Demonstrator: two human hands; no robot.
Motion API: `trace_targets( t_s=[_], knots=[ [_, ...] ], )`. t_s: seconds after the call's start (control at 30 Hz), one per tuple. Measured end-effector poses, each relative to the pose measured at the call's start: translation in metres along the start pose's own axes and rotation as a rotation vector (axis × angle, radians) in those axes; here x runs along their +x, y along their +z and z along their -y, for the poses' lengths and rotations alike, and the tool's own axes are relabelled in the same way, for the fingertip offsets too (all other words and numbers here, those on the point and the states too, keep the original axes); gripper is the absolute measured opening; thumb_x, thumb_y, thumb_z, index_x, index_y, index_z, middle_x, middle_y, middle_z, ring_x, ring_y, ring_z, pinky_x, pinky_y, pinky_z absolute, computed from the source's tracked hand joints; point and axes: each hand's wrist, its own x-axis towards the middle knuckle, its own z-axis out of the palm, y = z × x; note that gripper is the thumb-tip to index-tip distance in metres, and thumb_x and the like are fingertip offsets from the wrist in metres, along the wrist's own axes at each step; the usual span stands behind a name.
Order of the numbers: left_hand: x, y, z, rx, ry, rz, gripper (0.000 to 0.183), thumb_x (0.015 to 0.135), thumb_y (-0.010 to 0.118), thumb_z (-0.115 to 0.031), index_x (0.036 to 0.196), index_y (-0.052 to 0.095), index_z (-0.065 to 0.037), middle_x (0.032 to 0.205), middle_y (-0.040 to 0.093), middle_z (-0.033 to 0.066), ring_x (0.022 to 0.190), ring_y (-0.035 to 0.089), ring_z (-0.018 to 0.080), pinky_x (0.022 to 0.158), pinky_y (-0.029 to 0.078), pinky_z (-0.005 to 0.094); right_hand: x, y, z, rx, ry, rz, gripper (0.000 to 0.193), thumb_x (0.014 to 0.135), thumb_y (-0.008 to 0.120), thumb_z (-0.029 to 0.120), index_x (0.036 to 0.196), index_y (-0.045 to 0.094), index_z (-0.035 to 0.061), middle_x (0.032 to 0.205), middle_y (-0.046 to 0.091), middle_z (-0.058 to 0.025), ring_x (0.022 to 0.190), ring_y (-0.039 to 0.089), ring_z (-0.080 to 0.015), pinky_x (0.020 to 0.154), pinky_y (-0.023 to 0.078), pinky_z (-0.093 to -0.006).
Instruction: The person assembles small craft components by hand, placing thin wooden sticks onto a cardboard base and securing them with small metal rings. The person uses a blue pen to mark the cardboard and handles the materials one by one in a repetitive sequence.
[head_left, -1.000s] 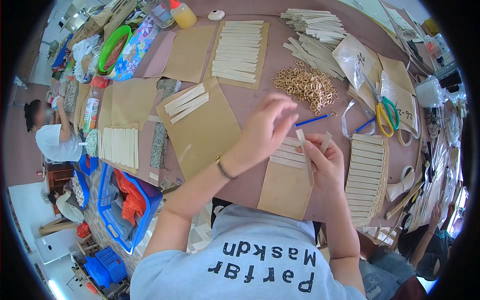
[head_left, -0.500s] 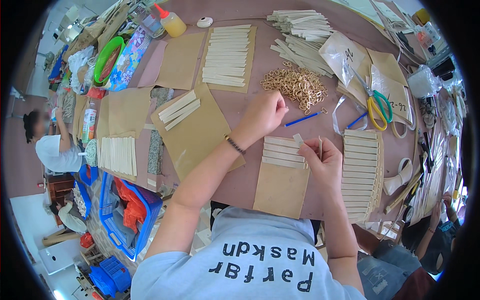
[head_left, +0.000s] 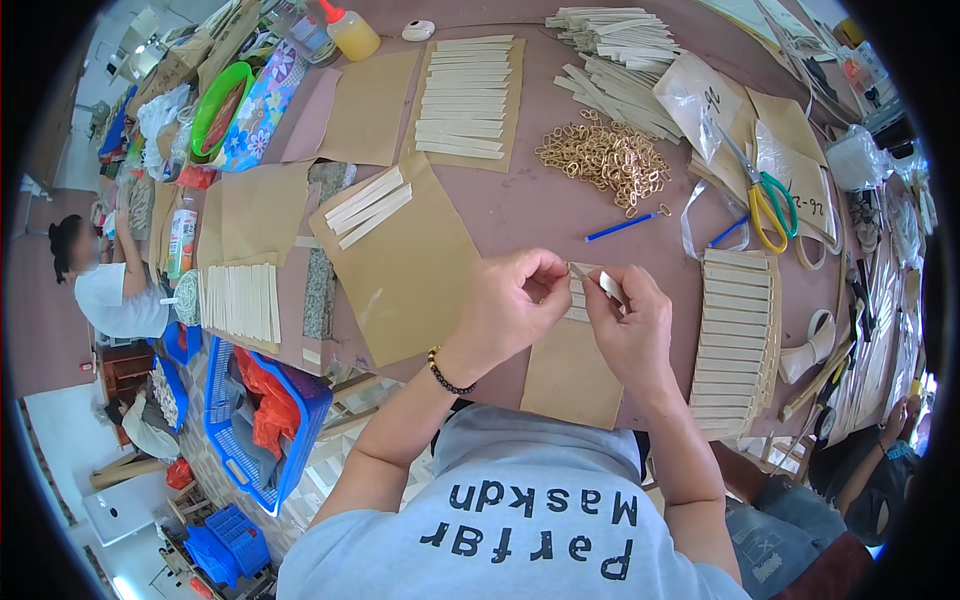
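Note:
My left hand (head_left: 510,305) is closed in a pinch, fingertips meeting the end of a pale strip (head_left: 612,288). What lies inside that pinch is too small to make out. My right hand (head_left: 635,325) grips the strip, which is bent between thumb and fingers. Both hands hover over a tan card (head_left: 572,375), whose upper part carries a few pale strips laid crosswise, partly hidden by my fingers. Beyond them lies a heap of gold metal rings (head_left: 605,160), with a blue pen (head_left: 617,232) on its near side.
To the right lies a card covered with strips (head_left: 735,345), below scissors (head_left: 768,210). Loose strips (head_left: 620,45) are piled at the back. Left of my hands are a large tan sheet (head_left: 400,270) and a blue basket (head_left: 265,430). Other people work at both sides.
My left hand has come back from beside the gold rings and now meets my right hand at the strip. The view has shifted slightly.

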Motion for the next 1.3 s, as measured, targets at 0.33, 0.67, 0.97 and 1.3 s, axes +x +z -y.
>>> trace_targets(
  t_s=[0.33, 0.67, 0.97, 1.3],
  knots=[
    [-0.006, -0.005, 0.004, 0.004, 0.020, 0.004, 0.010, 0.079, 0.071, -0.001, 0.088, 0.067, 0.001, 0.079, 0.070, 0.0062, 0.071, 0.069, 0.0111, 0.065, 0.056, 0.0248, -0.002, -0.001, 0.003, -0.062, -0.141, 0.067, 0.014, 0.075, 0.071, 0.002, 0.087, 0.064, 0.0047, 0.077, 0.065, -0.0092, 0.071, 0.062, -0.0277, 0.061, 0.050, -0.0393],
    [-0.016, -0.001, 0.003, 0.185, 0.314, -0.080, 0.017, 0.071, 0.071, 0.005, 0.083, 0.062, -0.002, 0.080, 0.064, 0.0087, 0.064, 0.065, 0.0207, 0.056, 0.051, 0.0286, 0.000, 0.000, 0.011, -0.044, -0.161, 0.124, 0.017, 0.075, 0.069, 0.000, 0.090, 0.065, 0.0034, 0.080, 0.065, -0.0108, 0.076, 0.063, -0.0283, 0.063, 0.051, -0.0388],
    [-0.020, 0.002, 0.005, 0.292, 0.405, -0.141, 0.020, 0.068, 0.071, 0.007, 0.083, 0.061, -0.002, 0.091, 0.065, 0.0088, 0.072, 0.066, 0.0233, 0.059, 0.053, 0.0300, -0.001, -0.002, 0.007, -0.065, -0.138, 0.205, 0.018, 0.077, 0.070, 0.004, 0.094, 0.066, 0.0043, 0.082, 0.066, -0.0111, 0.079, 0.064, -0.0287, 0.067, 0.052, -0.0403],
    [-0.025, -0.017, 0.007, -0.231, -0.107, 0.117, 0.013, 0.080, 0.062, 0.010, 0.088, 0.061, -0.001, 0.092, 0.065, 0.0046, 0.083, 0.068, 0.0138, 0.073, 0.056, 0.0263, 0.004, -0.018, 0.008, -0.040, 0.008, 0.364, 0.019, 0.081, 0.072, 0.007, 0.099, 0.069, 0.0038, 0.085, 0.065, -0.0115, 0.081, 0.063, -0.0287, 0.069, 0.053, -0.0393]
  ],
)
